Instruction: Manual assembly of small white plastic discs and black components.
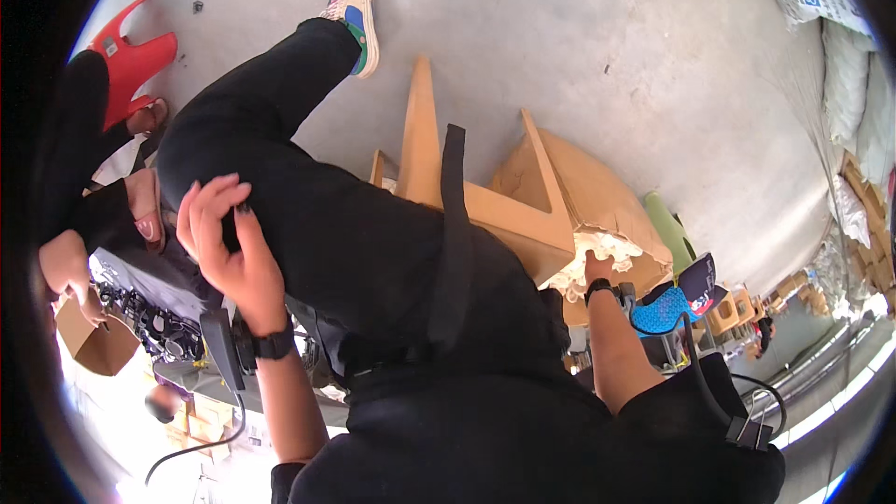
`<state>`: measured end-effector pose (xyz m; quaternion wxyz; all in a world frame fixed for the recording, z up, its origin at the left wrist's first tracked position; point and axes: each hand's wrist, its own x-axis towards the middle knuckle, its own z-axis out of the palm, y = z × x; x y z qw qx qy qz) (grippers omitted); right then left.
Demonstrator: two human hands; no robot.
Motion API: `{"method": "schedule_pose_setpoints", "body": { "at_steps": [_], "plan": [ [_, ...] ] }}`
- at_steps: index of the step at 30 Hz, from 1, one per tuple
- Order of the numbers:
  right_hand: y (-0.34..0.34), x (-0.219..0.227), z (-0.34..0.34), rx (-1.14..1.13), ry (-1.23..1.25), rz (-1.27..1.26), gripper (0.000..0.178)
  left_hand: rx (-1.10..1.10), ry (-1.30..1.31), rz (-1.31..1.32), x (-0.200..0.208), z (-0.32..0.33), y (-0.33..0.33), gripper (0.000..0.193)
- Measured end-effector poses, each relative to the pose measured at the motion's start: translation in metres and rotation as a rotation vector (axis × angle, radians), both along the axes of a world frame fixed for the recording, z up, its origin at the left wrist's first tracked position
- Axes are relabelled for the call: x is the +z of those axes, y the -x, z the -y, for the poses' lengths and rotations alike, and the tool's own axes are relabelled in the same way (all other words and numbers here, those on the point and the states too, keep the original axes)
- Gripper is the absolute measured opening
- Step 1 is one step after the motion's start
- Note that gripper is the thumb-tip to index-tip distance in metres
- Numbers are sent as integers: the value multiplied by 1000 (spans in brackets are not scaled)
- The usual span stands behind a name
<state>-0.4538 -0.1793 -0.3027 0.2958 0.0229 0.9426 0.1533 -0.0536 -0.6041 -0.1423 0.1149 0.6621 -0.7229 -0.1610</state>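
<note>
Reaching into an open cardboard box point(597, 189), the right hand point(597, 266) is buried among crumpled pale packing material point(602, 257) at the box mouth; its fingers are hidden there, so I cannot tell whether they grip anything or lie loose. A dark watch sits on that wrist. The left hand point(229, 243) is raised free of everything, fingers loosely curled and partly apart, thumb near the forefinger, holding nothing; it hovers in front of the person's own black-trousered leg point(308, 168), which stretches out to a colourful sneaker point(359, 19) on the grey concrete floor point(579, 28). A black strap point(455, 224) runs down across the body beside the box flaps.

Further left, another person's hand point(70, 271) rests by a small brown carton point(98, 345) and a tray of dark metal parts point(154, 322). A red sandal point(131, 56) lies beyond.

The risk I judge here: the box looks tipped on its corner with flaps splayed, so a pull from the buried hand alone, with the other one idle, could drag the packing out or topple it.
</note>
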Motion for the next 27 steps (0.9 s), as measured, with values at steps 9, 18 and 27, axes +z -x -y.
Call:
{"method": "schedule_pose_setpoints", "body": {
  "at_steps": [9,18,27],
  "plan": [
    [16,-11,109,149,-383,1244,34,-53,74,-40,10,-16,-8,23],
    [-48,61,354,900,-411,1287,21,475,-46,-222,50,-130,-70,29],
    [-266,-6,459,1373,89,1182,19,1071,18,-175,94,-246,-115,26]
  ]
}}
